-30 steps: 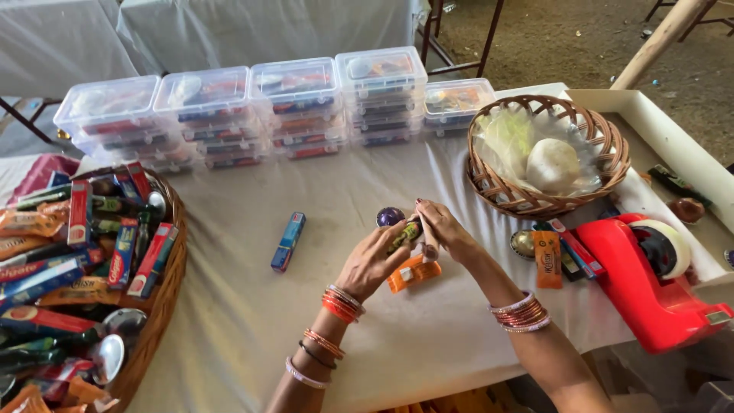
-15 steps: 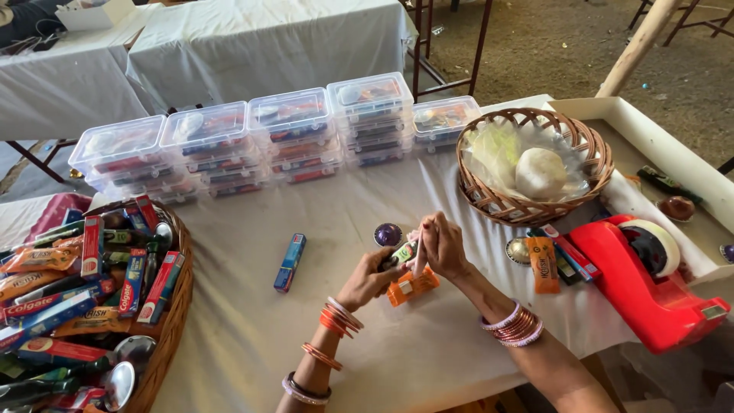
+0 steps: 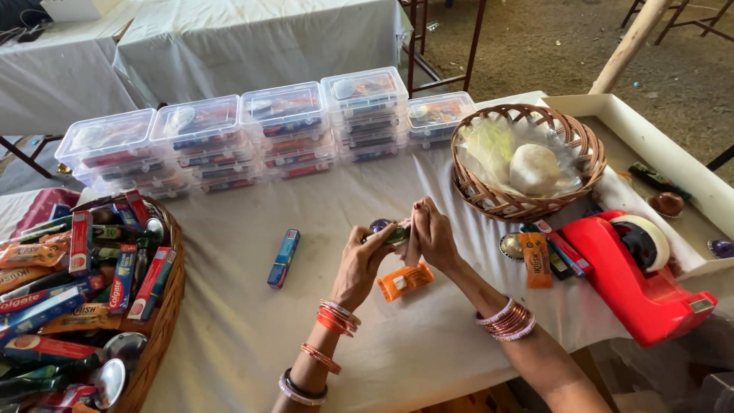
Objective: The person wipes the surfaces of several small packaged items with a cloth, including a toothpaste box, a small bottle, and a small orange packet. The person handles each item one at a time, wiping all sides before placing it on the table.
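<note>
Both hands meet over the white tablecloth (image 3: 428, 344), fingertips together around one small thing. The left hand (image 3: 361, 264) comes up from below with its fingers curled, thumb and forefinger pinching a small green sachet (image 3: 395, 235). The sachet looks glossy, dark green with a pale end, and is mostly hidden by the fingers. The right hand (image 3: 432, 233) closes on the same sachet from the other side, its fingers pressed together and bent over the top edge; red polish shows on the nails. Whether the right thumb grips underneath cannot be told.

Just behind the left fingertips, a small round purple object (image 3: 380, 225) peeks out, touching or nearly touching the sachet; which of the two is unclear.

Directly below the fingers, on the cloth, lies an orange sachet (image 3: 405, 281), flat and slightly tilted. To the left of the left hand, well apart, a small blue toothpaste box (image 3: 284, 258) lies on its own. Right of the right hand sit an orange packet (image 3: 537, 259) and a red-and-blue box (image 3: 563, 248) beside a red tape dispenser (image 3: 638, 279).

Beyond the fingers stands a row of clear lidded plastic boxes (image 3: 283, 126), stacked. A wicker basket (image 3: 527, 157) holding a white round lump sits far right; another basket of toothpaste boxes (image 3: 164, 306) sits far left.
</note>
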